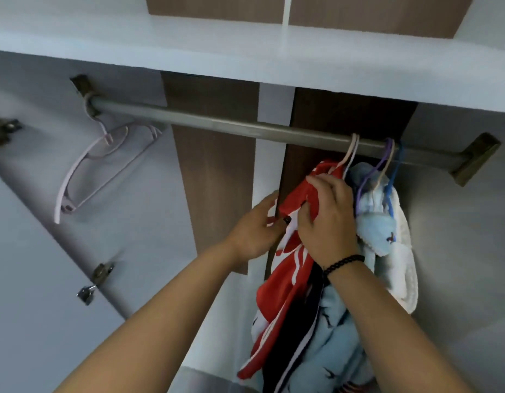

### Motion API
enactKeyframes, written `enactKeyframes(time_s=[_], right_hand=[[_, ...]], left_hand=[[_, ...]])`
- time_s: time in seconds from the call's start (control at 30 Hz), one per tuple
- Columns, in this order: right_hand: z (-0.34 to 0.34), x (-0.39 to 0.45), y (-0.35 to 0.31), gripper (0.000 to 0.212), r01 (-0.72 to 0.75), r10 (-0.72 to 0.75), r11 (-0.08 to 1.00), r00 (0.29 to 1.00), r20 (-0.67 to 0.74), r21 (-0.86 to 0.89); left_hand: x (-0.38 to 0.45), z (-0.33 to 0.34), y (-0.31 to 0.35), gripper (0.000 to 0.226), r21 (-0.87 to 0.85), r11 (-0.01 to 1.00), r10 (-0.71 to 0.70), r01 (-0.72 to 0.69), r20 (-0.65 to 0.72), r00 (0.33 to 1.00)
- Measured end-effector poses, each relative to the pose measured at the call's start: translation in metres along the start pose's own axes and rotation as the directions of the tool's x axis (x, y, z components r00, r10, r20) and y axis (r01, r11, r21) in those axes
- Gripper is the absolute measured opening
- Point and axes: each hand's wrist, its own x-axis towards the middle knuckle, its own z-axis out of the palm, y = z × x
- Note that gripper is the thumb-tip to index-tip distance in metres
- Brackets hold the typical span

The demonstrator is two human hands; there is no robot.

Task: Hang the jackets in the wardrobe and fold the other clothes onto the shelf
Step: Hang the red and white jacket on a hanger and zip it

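Inside the wardrobe (416, 80), a red jacket (291, 268) hung on the rail (217, 124) is gripped by the right hand (326, 219) and touched by the opened left hand (254, 231); no lettering is legible.

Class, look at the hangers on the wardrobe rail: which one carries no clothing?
The pale pink hanger at the rail's left end, hanging bare and apart from the rest. The hangers bunched at the right end all hold garments, including the red jacket under both hands.

A single head-worn camera looks forward and steeply upward into the wardrobe from close range, facing the grey metal hanging rail (245, 129). The white shelf board (245, 52) above that rail fills the top; both forearms enter from below it.
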Motion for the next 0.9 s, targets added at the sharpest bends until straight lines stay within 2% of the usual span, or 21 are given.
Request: enactKeyframes(time_s=[0.1,0.2,0.33,0.47,0.63,0.9], right_hand=[[0.017,-0.009,-0.02,0.042,0.015,-0.031,0.994,0.988,0.15,0.104],[0.038,-0.021,-0.041,0.042,0.05,-0.094,0.989,0.935,0.341,0.137],[0.065,-0.046,-0.069,0.055,0.12,-0.135,0.991,0.796,0.59,0.064],[0.083,-0.082,-0.108,0.068,0.122,-0.163,0.986,0.636,0.754,0.11],[0.087,-0.14,-0.176,0.069,0.094,-0.245,0.969,0.499,0.831,0.229],[0.066,-0.269,-0.306,0.066,0.127,-0.453,0.891,0.288,0.844,0.435]], left_hand=[[-0.041,-0.033,-0.023,0.063,0.082,0.991,-0.093,0.105,-0.137,0.986],[-0.091,-0.065,-0.041,0.061,0.087,0.978,-0.164,0.192,-0.259,0.952],[-0.16,-0.093,-0.058,0.058,0.056,0.961,-0.232,0.27,-0.365,0.901],[-0.236,-0.108,-0.07,0.063,-0.016,0.939,-0.315,0.344,-0.445,0.838],[-0.344,-0.121,-0.081,0.06,-0.1,0.916,-0.378,0.388,-0.541,0.752],[-0.543,-0.125,-0.095,0.054,-0.118,0.822,-0.493,0.558,-0.639,0.591]])
